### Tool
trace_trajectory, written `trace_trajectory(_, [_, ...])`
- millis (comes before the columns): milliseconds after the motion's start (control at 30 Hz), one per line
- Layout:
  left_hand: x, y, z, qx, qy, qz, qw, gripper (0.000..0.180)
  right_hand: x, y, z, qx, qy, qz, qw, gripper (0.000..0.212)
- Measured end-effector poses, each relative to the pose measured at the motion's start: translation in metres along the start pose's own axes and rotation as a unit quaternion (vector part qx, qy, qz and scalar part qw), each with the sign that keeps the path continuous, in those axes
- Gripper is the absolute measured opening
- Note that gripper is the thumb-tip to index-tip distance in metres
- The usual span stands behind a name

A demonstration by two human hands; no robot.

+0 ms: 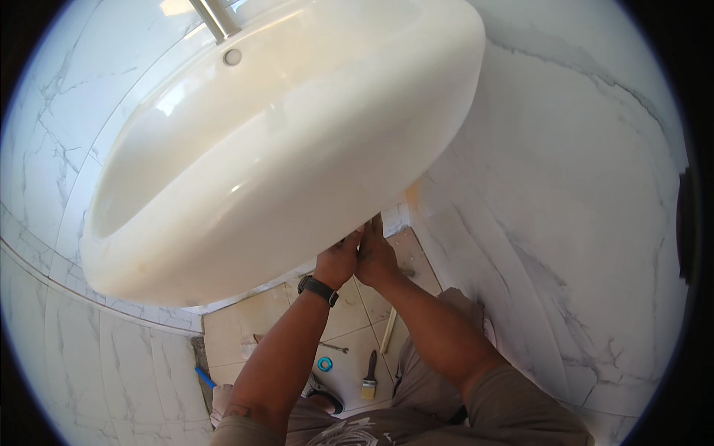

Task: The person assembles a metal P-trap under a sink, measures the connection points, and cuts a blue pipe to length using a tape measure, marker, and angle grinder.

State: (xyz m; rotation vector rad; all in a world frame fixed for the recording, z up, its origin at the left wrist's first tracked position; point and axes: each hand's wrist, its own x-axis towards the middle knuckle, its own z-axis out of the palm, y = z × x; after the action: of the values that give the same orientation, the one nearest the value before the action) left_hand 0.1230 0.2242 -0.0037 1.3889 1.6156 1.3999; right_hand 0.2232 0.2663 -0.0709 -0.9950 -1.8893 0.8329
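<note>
A white ceramic washbasin [297, 178] fills the upper middle of the view, with a metal tap [216, 21] at its back edge. Close together just below the basin's front edge are my left hand [338, 262] and my right hand [377, 260]. Their fingers look curled and pressed together, with the tips partly hidden beneath the basin. What they hold, if anything, cannot be made out. A dark watch [318, 290] is on my left wrist.
On the tiled floor [249, 316] lie a paintbrush [369, 377], a small blue ring-shaped roll [325, 364], a spanner [336, 347] and a thin pale strip [388, 331]. A blue stick-like thing [204, 377] is at left. Marble-patterned walls [565, 223] stand close on both sides.
</note>
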Motion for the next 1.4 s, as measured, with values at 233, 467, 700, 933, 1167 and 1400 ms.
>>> trace_trajectory(233, [-0.003, 0.007, 0.0, 0.02, 0.013, -0.002, 1.0, 0.06, 0.002, 0.009, 0.008, -0.048, 0.002, -0.056, 0.997, 0.079])
trace_trajectory(467, [-0.001, 0.009, -0.001, -0.02, 0.007, -0.031, 0.999, 0.049, 0.002, -0.007, -0.004, -0.036, -0.012, 0.005, 0.999, 0.084])
trace_trajectory(700, [-0.005, 0.009, 0.001, -0.009, 0.032, -0.024, 0.999, 0.042, 0.001, -0.02, -0.011, 0.0, -0.018, 0.012, 1.0, 0.069])
trace_trajectory(933, [-0.002, 0.008, 0.001, -0.039, 0.033, -0.038, 0.998, 0.04, 0.0, -0.018, -0.01, -0.022, 0.021, -0.022, 0.999, 0.066])
trace_trajectory(1167, [-0.004, 0.008, -0.003, -0.029, 0.011, -0.057, 0.998, 0.037, -0.002, -0.018, -0.009, -0.019, 0.033, -0.018, 0.999, 0.051])
trace_trajectory(1400, [-0.001, 0.01, -0.005, -0.036, 0.005, -0.056, 0.998, 0.035, -0.003, -0.022, -0.009, -0.005, 0.017, 0.004, 1.0, 0.041])
